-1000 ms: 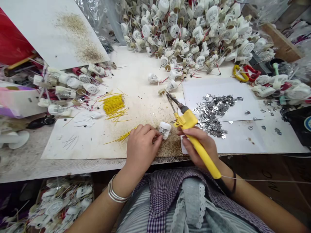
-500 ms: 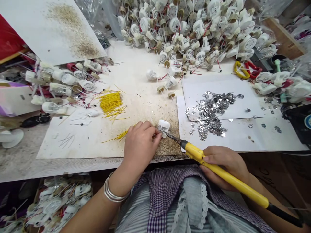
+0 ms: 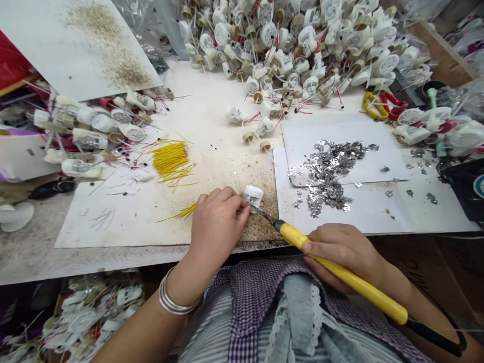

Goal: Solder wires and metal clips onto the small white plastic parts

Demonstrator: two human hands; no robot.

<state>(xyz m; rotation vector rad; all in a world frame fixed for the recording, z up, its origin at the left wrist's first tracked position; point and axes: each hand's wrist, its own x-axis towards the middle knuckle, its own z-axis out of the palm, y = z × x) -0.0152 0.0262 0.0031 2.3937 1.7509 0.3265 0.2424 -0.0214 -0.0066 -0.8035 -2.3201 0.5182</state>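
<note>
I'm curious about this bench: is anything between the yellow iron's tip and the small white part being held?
Nothing visible. The tip of the soldering iron touches the white part pinched in the left hand.

The workbench point(image 3: 34, 257) is lit brightly and evenly from above, with only a faint shadow cast beneath the left hand point(image 3: 216, 225). Glints are thrown off the metal scraps point(image 3: 325, 174). Straight lines are bowed toward the frame's edges, and the lower corners are left dim and soft.
</note>
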